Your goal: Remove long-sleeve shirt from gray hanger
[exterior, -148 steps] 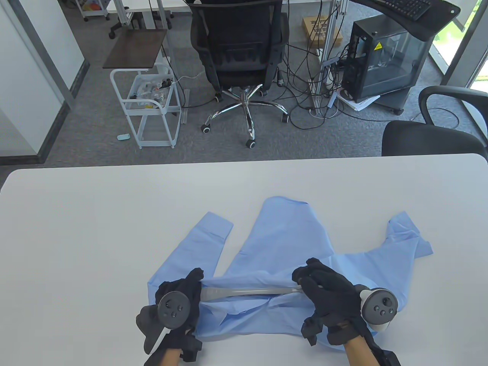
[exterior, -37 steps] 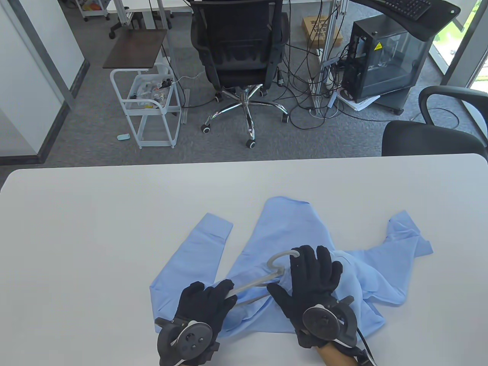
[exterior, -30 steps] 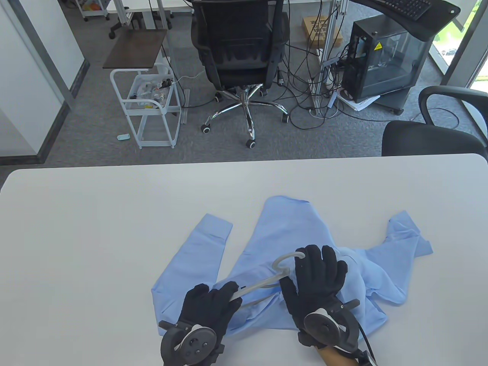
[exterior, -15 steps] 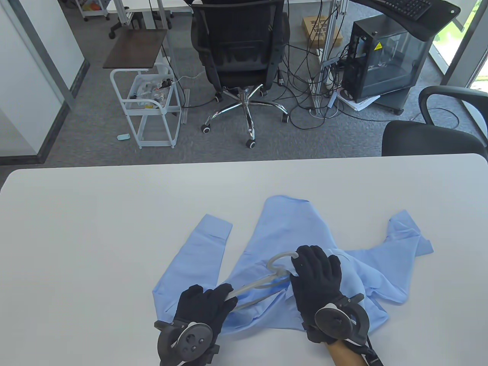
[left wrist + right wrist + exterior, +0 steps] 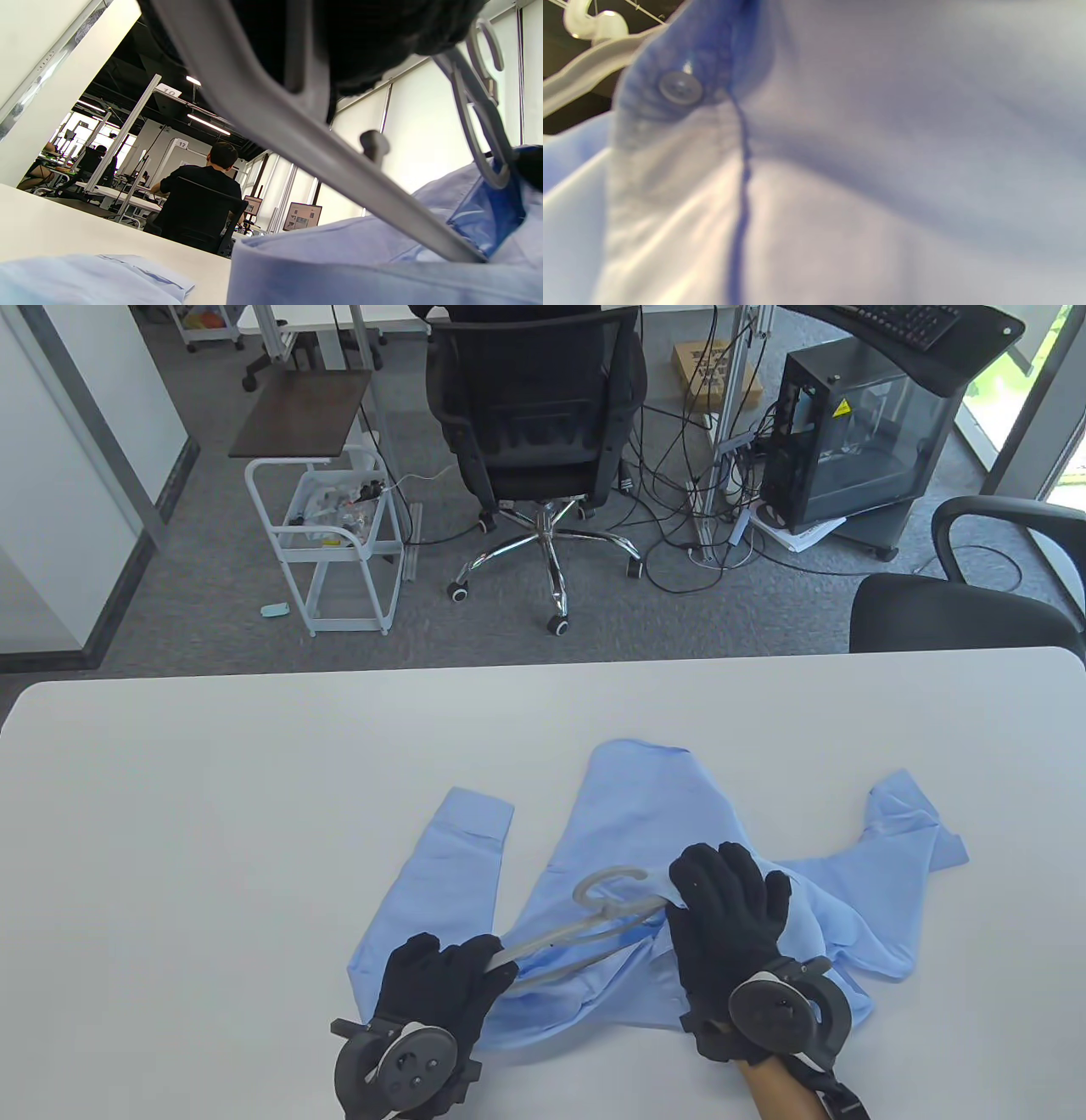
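Blue cotton long-sleeve shirt (image 5: 645,814) lies crumpled on the white table (image 5: 212,814), left hand (image 5: 441,980) gripping the gray plastic hanger (image 5: 577,929), right hand (image 5: 725,912) pressing cloth, fingers spread; the far arm could snag inside.
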Demonstrator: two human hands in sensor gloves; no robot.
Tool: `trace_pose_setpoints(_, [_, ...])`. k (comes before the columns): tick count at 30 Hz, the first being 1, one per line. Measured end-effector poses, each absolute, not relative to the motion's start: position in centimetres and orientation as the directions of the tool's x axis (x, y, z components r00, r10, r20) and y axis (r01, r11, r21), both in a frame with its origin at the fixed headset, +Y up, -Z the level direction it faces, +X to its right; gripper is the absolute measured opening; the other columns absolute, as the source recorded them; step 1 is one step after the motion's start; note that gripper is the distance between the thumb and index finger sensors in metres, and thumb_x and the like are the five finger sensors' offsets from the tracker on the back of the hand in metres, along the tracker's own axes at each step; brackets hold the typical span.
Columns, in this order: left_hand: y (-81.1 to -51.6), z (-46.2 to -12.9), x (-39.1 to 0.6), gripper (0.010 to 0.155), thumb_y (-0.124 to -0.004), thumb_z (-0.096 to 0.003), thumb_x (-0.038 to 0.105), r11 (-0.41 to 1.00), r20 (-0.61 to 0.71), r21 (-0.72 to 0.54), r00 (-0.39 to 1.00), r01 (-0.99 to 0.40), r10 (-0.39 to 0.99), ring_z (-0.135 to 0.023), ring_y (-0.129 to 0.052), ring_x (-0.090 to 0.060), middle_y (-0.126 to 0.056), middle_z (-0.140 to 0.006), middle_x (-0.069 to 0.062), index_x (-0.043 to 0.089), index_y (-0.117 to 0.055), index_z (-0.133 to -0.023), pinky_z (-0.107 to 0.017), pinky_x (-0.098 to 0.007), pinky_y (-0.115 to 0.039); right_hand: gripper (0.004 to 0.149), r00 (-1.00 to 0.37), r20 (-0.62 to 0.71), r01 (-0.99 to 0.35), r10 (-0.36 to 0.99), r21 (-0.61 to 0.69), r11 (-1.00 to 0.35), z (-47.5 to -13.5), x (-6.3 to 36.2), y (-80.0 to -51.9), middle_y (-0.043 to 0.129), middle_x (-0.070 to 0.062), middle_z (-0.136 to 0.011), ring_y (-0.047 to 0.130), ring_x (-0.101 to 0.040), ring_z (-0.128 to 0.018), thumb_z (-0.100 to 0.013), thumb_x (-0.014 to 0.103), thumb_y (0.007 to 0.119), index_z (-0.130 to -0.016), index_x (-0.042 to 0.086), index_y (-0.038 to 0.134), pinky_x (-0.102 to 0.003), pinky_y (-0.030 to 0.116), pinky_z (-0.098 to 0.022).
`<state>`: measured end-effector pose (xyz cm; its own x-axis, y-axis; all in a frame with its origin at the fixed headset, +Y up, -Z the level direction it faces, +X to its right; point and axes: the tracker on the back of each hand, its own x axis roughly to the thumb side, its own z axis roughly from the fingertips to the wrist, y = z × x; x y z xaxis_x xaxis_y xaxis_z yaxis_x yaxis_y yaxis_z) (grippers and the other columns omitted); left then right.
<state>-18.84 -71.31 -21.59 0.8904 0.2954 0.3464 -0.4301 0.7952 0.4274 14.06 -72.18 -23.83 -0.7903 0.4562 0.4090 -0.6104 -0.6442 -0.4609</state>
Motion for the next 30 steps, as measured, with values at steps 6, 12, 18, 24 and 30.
trace_pose_setpoints(6, [-71.3, -21.8, -19.3, 0.048, -0.069, -0.0445, 0.064, 0.792, 0.339, 0.429, 0.890, -0.434, 0.304, -0.038, -0.108, -0.003, -0.092, -0.041, 0.024, 0.038, -0.085, -0.081, -0.069, -0.043, -0.074, 0.051, -0.787, 0.398, -0.616, 0.472, -0.465, -0.636, -23.9, 14.4, -72.2, 0.063, -0.017, -0.114, 0.049, -0.055, -0.107, -0.065, 0.044, 0.058, -0.110, 0.021, 0.060, -0.084, 0.026, -0.061])
trace_pose_setpoints(12, [-71.2, -22.1, -20.0, 0.048, -0.069, -0.0441, 0.064, 0.787, 0.335, 0.426, 0.886, -0.445, 0.320, -0.038, -0.107, -0.003, -0.092, -0.041, 0.024, 0.039, -0.085, -0.082, -0.069, -0.043, -0.074, 0.052, -0.805, 0.372, -0.594, 0.463, -0.500, -0.630, -24.1, 15.1, -72.1, 0.066, -0.016, -0.112, 0.056, -0.052, -0.106, -0.065, 0.044, 0.060, -0.110, 0.019, 0.061, -0.083, 0.034, -0.064])
trace_pose_setpoints(18, [-71.1, -22.4, -20.8, 0.049, -0.070, -0.0430, 0.064, 0.772, 0.334, 0.421, 0.872, -0.477, 0.357, -0.037, -0.108, -0.004, -0.092, -0.041, 0.023, 0.040, -0.084, -0.083, -0.069, -0.042, -0.074, 0.051, -0.801, 0.342, -0.596, 0.491, -0.521, -0.611, -24.3, 16.4, -71.9, 0.068, -0.017, -0.111, 0.059, -0.051, -0.105, -0.064, 0.043, 0.061, -0.109, 0.019, 0.062, -0.081, 0.041, -0.065])
trace_pose_setpoints(24, [-71.2, -22.7, -21.6, 0.049, -0.070, -0.0426, 0.064, 0.766, 0.323, 0.402, 0.860, -0.502, 0.395, -0.037, -0.107, -0.003, -0.092, -0.041, 0.023, 0.040, -0.084, -0.083, -0.069, -0.042, -0.074, 0.050, -0.781, 0.326, -0.618, 0.533, -0.530, -0.581, -24.4, 17.3, -72.0, 0.069, -0.017, -0.110, 0.062, -0.052, -0.103, -0.064, 0.042, 0.062, -0.108, 0.019, 0.063, -0.080, 0.049, -0.064])
trace_pose_setpoints(30, [-71.4, -23.3, -22.4, 0.050, -0.072, -0.0421, 0.063, 0.753, 0.329, 0.366, 0.833, -0.546, 0.444, -0.038, -0.107, -0.005, -0.093, -0.041, 0.021, 0.038, -0.085, -0.083, -0.070, -0.043, -0.072, 0.050, -0.790, 0.309, -0.603, 0.529, -0.549, -0.579, -24.5, 17.6, -72.2, 0.071, -0.016, -0.108, 0.068, -0.048, -0.101, -0.064, 0.043, 0.063, -0.108, 0.018, 0.064, -0.072, 0.059, -0.066])
